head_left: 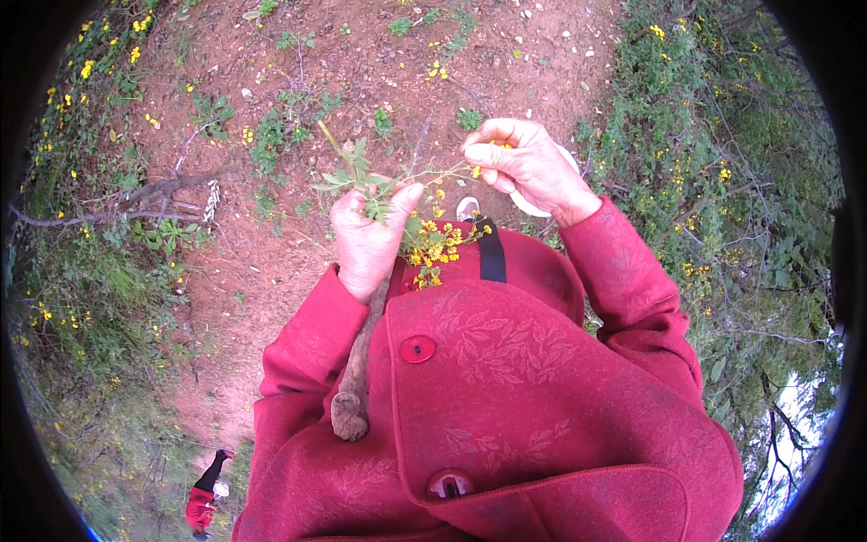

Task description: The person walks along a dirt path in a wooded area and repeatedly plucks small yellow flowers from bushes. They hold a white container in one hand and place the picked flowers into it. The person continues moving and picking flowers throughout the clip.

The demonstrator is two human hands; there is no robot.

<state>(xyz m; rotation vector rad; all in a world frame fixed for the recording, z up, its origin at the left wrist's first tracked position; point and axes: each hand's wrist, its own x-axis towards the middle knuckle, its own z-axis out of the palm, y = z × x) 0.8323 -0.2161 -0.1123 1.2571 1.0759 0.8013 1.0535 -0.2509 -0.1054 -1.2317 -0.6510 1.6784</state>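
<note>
My left hand [368, 237] is closed on a sprig of yellow flowers, its leafy stems [352, 172] rising past the thumb and the flower clusters [441, 246] hanging to the right. Small yellow blossoms [495, 149] show between the thumb and fingers of my right hand [531, 170], which pinches the end of a thin stalk. Behind that hand the pale rim of a round white object [527, 205] sticks out; most of it is hidden. A wooden stick [361, 361] with a knobby end leans along my red coat, below the left hand.
Reddish bare soil [361, 54] with small weeds runs ahead. Yellow-flowered bushes [704, 163] line the right side, and more greenery [81, 298] grows on the left. A dry fallen branch [153, 194] lies to the left. Another person in red [200, 508] is at the lower left.
</note>
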